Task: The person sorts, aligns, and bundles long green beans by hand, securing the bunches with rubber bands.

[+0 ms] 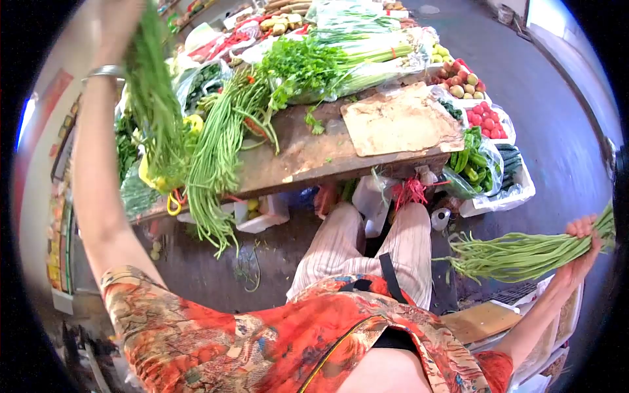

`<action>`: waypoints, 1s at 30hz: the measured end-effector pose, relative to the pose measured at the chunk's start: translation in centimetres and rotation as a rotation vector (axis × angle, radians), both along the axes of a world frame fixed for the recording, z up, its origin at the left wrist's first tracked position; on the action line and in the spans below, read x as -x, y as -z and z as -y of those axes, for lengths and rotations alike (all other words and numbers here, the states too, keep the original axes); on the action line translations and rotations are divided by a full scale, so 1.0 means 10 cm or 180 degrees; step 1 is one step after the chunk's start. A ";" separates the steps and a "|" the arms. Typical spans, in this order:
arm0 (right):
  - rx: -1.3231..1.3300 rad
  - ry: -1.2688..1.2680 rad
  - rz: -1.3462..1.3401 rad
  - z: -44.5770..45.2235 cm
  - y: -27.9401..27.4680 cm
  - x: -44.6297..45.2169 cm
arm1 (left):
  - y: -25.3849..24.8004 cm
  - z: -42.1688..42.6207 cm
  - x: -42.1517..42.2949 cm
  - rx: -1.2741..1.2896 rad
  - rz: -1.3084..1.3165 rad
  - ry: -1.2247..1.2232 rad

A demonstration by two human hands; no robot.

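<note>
My left hand (121, 29) is raised at the top left, a metal bangle on its wrist, with a hanging bunch of long green beans (152, 92) at its fingers; motion blurs the grip. Out at the right edge, my right hand (585, 245) is wrapped round another bunch of long beans (524, 254), held level with the tips pointing left. A pile of long beans (219, 154) lies on the wooden table (295, 154) and droops over its front edge. Leafy celery (304, 65) lies beside that pile.
A flattened cardboard piece (400, 121) lies on the table's right part. Boxes of green peppers (473, 160), red fruit (485, 120) and apples (458, 78) stand along the right. Under the table are white foam boxes (265, 215). A brown board (481, 321) is at the lower right.
</note>
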State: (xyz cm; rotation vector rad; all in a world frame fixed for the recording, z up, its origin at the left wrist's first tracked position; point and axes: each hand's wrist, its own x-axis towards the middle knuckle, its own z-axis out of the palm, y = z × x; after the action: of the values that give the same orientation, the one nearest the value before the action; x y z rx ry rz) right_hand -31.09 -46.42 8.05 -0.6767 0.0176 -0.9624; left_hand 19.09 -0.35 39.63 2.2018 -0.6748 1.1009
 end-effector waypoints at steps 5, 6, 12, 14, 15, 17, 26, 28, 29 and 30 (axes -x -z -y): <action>0.0012 0.0081 -0.0412 -0.37 0.16 -0.21 | 1.45 1.49 -0.47 -0.1765 -0.0134 0.1392; -0.0008 0.0164 -0.0460 -0.40 0.21 -0.23 | 1.85 1.76 -0.34 -0.1834 -0.1265 0.1383; -0.0206 0.0449 -0.0677 -0.69 0.27 -0.23 | 3.77 2.73 -0.15 -0.2198 -0.1702 0.1842; -0.0427 0.0509 -0.0845 -0.79 0.27 -0.28 | 3.91 2.87 -0.07 -0.2162 -0.1614 0.2078; -0.0430 0.0544 -0.0861 -0.81 0.31 -0.32 | 3.95 2.95 -0.10 -0.2180 -0.1631 0.2047; -0.0485 0.0377 -0.0865 -0.82 0.42 -0.41 | 4.00 3.06 -0.15 -0.2212 -0.1658 0.2012; -0.0910 -0.0037 -0.1093 -1.00 0.56 -1.13 | 3.70 3.01 0.35 -0.1898 -0.1539 0.2721; -0.0993 -0.0176 -0.1254 -1.10 0.52 -1.30 | 3.69 2.85 0.62 -0.1055 -0.2018 0.4023; -0.1007 -0.0243 -0.1309 -1.16 0.49 -1.38 | 3.48 2.70 0.87 -0.1047 -0.2735 0.4192; -0.1083 -0.0327 -0.1390 -1.23 0.43 -1.46 | 3.47 2.61 1.03 -0.0724 -0.3309 0.4618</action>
State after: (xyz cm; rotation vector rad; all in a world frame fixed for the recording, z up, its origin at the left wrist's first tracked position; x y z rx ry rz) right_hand -16.45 -34.09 3.77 -0.5536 0.5163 -0.6761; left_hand 8.74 -26.49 4.89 1.3920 -1.4387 -0.7953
